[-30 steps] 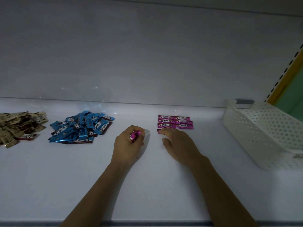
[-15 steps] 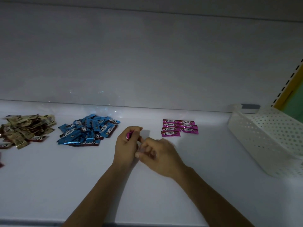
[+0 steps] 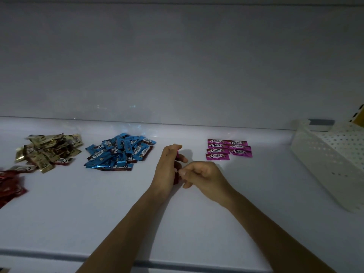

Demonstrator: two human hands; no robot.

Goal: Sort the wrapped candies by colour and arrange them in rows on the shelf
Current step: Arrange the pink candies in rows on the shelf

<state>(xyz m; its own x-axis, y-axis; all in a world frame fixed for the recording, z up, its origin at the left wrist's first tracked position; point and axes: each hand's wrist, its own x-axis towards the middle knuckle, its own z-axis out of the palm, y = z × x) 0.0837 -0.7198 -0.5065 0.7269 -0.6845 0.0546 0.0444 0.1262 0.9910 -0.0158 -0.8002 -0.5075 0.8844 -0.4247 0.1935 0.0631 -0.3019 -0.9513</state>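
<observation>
pink candies (image 3: pixel 178 155) stay clutched in the left hand (image 3: pixel 167 170), while the right hand (image 3: pixel 201 176) has left the pink rows (image 3: pixel 217 150) and now pinches one from that bunch.

Our right hand (image 3: pixel 204 178) has drawn back from the pink rows (image 3: pixel 228 149) toward the shelf's front edge. It now pinches at the pink candies (image 3: pixel 178 154) that our left hand (image 3: pixel 167 170) grips. The front-left candy (image 3: pixel 217 156) of the rows, covered a second ago, lies bare.
</observation>
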